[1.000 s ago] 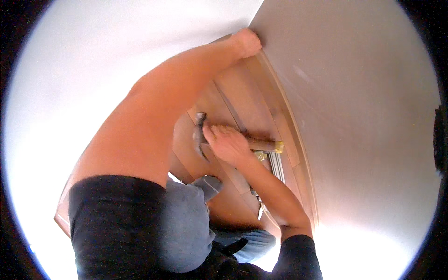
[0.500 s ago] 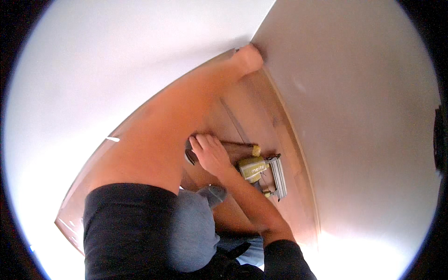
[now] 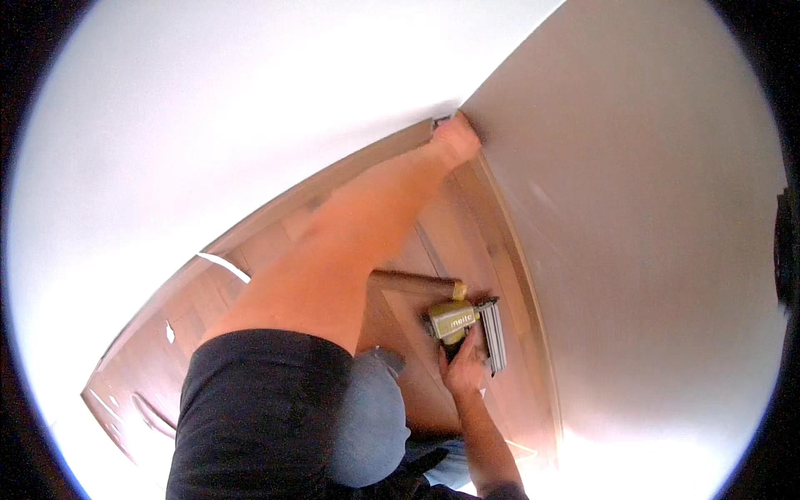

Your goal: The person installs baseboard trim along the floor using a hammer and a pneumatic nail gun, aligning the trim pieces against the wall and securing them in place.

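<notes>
My left arm reaches forward to the far corner, where my left hand (image 3: 458, 139) rests against the wooden skirting board (image 3: 398, 140). Its fingers are blurred, so their grip does not show; a small greyish thing (image 3: 440, 122) is beside it. Lower right, my right hand (image 3: 467, 367) is closed around the handle of a yellow-green and black nail gun (image 3: 454, 320) with a silver magazine, lying on the floor. Near the nail gun lies a hammer-like tool (image 3: 417, 279) with a dark handle and yellow end. My left arm hides its other end.
A white wall (image 3: 208, 100) on the left meets a greyish wall (image 3: 650, 183) on the right at the far corner. Skirting runs along both above the wood-plank floor (image 3: 450, 212). White scraps (image 3: 171, 332) and a thin curved cord (image 3: 150, 414) lie at the left.
My right hand has left the dark end of the hammer-like tool and moved right and back onto the nail gun's handle. My left hand stays at the corner; the view has shifted slightly.
</notes>
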Tool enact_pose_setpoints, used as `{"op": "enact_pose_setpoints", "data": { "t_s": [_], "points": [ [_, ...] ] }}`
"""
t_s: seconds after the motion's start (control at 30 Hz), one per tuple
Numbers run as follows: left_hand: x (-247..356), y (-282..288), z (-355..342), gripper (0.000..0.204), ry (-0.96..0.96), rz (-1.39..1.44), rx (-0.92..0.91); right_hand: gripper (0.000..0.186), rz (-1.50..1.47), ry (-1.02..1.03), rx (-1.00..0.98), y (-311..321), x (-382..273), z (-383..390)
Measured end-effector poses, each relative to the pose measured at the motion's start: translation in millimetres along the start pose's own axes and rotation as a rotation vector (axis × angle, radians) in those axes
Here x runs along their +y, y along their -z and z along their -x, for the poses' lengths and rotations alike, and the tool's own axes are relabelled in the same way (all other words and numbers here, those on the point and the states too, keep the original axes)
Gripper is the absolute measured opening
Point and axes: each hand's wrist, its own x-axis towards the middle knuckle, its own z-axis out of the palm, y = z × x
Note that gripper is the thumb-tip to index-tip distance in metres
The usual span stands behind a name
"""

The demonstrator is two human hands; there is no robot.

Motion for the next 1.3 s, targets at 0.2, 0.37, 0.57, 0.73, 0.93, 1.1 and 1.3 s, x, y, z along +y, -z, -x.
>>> {"op": "enact_pose_setpoints", "data": {
  "t_s": [0.2,0.37,0.57,0.73,0.93,1.1,1.3],
  "points": [
    [37.7,49.3,26.1,0.039,-0.367,-0.455,-0.312,0.108,0.104,-0.155,-0.164,54.5,-20.6,16.7],
    [3.0,19.3,13.0,0.036,-0.229,-0.295,-0.189,0.098,0.008,0.018,-0.101,89.8,-78.9,-13.2],
    [26.2,35.9,11.3,0.033,-0.443,-0.64,-0.241,0.094,0.265,0.075,-0.137,89.3,-147.3,-164.3],
    [33.1,60.1,39.2,0.032,-0.371,-0.662,-0.174,0.093,0.201,0.082,-0.032,63.8,-161.2,-209.7],
    [18.0,53.9,45.1,0.033,-0.376,-0.803,-0.075,0.093,0.138,0.018,-0.047,58.8,-163.0,-218.0],
    [26.2,61.3,42.2,0.035,-0.384,-0.784,-0.204,0.091,0.128,0.058,0.063,51.8,-158.6,-223.3],
    [23.2,58.8,48.1,0.033,-0.319,-0.745,-0.124,0.092,0.103,0.013,-0.002,56.9,-162.4,-222.4]
  ]
}}
